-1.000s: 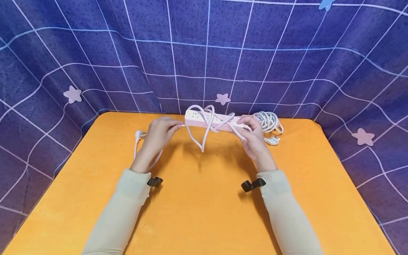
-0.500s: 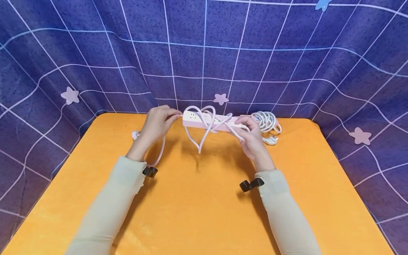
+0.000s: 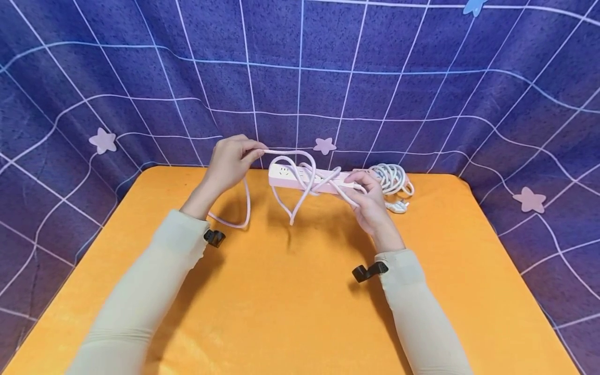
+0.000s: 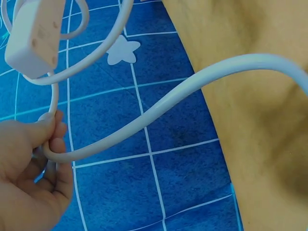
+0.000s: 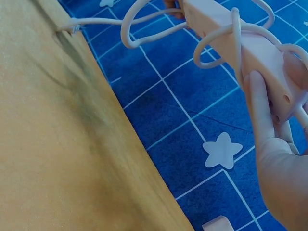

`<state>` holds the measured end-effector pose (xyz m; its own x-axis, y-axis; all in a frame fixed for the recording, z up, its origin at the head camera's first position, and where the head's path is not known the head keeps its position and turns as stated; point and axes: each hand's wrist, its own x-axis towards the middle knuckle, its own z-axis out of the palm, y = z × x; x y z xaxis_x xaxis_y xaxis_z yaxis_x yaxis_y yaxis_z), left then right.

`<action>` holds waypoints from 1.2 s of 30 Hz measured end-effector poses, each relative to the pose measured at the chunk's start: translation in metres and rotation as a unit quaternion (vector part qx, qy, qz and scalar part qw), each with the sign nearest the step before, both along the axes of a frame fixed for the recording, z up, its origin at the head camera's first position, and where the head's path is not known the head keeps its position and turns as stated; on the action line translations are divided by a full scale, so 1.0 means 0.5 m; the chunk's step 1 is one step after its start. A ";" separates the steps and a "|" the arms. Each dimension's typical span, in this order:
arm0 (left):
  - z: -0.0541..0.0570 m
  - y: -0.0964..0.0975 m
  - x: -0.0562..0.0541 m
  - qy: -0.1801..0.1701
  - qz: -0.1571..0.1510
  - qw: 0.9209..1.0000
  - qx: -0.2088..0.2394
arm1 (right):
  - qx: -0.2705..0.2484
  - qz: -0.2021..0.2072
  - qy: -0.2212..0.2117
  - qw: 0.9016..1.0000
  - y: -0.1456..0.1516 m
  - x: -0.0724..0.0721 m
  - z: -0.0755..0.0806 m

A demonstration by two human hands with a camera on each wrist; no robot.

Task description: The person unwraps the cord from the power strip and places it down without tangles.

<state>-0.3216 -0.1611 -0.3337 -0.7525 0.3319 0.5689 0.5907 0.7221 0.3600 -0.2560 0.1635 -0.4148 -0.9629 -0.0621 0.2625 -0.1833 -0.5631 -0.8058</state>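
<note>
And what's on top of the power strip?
Loops of pale cord cross over the power strip, and the right hand grips one end. Any sockets beneath them can't be seen.

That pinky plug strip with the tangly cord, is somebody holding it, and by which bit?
Yes, the right grip holds the power strip by its right end. The left grip pinches the cord, not the strip.

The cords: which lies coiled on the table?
The whitish cord just beyond the right hand; the pink cord wraps loosely round the power strip and runs to the left hand.
</note>
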 end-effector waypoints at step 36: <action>0.059 -0.085 0.026 0.045 -0.044 0.997 0.040 | -0.010 -0.015 -0.005 1.000 0.000 -0.003 0.000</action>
